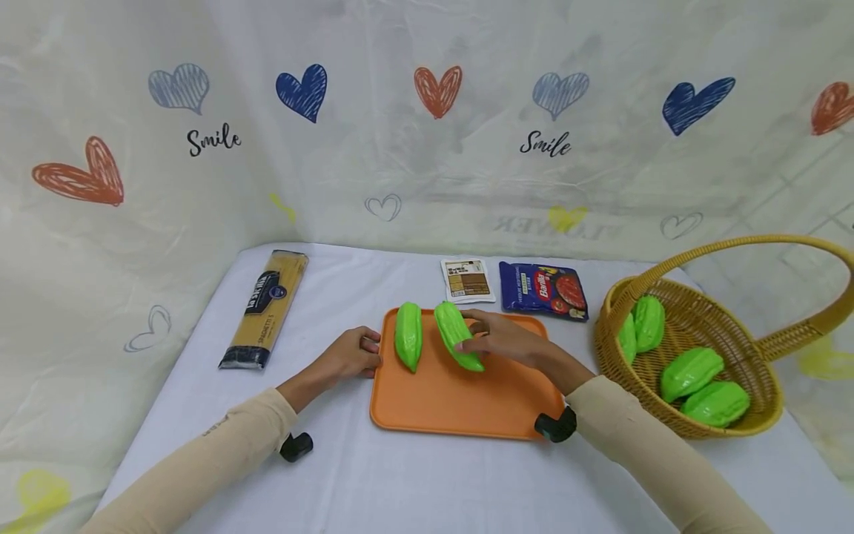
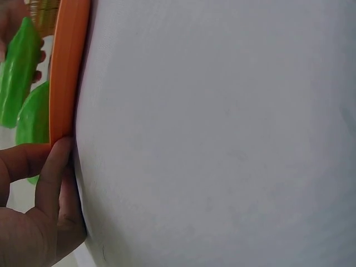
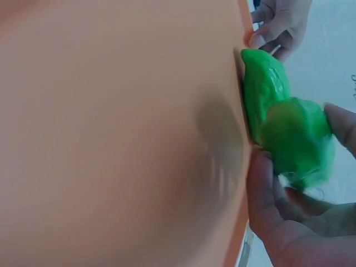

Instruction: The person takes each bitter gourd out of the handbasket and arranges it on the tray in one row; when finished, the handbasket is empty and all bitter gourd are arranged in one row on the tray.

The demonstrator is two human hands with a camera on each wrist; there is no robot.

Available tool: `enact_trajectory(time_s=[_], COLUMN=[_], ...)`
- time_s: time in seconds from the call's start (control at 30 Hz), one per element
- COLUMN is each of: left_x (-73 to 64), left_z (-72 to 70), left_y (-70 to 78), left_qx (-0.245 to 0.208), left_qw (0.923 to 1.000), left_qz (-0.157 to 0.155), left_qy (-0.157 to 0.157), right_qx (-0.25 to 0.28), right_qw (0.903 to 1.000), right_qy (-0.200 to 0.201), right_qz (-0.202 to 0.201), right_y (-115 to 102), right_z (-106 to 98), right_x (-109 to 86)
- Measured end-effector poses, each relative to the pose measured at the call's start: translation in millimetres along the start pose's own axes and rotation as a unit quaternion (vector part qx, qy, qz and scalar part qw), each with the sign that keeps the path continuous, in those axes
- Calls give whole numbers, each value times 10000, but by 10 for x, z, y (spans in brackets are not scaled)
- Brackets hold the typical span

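Holding fruit [image 1: 457,334] clamped between thumb and fingers of right hand [image 1: 500,335], above tray [image 1: 454,404] and just right of second fruit [image 1: 408,335], with long axis slanting far-left to near-right, well apart from left hand [image 1: 352,352] pinched on tray's left rim.

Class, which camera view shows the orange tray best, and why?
The head view: nearly all of the orange tray shows, though the right hand covers part. The left wrist view shows only an edge strip; the right wrist view, a close, cropped stretch of its surface.
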State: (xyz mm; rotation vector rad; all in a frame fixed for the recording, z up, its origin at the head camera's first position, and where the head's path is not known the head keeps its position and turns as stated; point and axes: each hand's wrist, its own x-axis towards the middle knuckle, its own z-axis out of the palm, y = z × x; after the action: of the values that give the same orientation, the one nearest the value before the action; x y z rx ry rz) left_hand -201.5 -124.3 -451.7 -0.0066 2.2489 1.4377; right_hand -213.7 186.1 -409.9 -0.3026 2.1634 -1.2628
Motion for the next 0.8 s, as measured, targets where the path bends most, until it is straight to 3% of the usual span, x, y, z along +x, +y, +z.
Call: enact_trajectory(time_s=[0.3,0.53,0.8], left_x=[16,14,8], left_z=[8,7,3], left_y=[-15,-16,-8], left_qx=[-22,23,18], left_qw=[10000,10000,10000], left_qz=[27,-11,13], left_qy=[8,16,6], right_qx=[198,15,-151], right_qw=[9992,9982,9981], right_qy=[165,390,359], right_qz=[300,463,471], right_y=[-29,-97,-223], right_z=[80,176,221], right_x=[197,315,367])
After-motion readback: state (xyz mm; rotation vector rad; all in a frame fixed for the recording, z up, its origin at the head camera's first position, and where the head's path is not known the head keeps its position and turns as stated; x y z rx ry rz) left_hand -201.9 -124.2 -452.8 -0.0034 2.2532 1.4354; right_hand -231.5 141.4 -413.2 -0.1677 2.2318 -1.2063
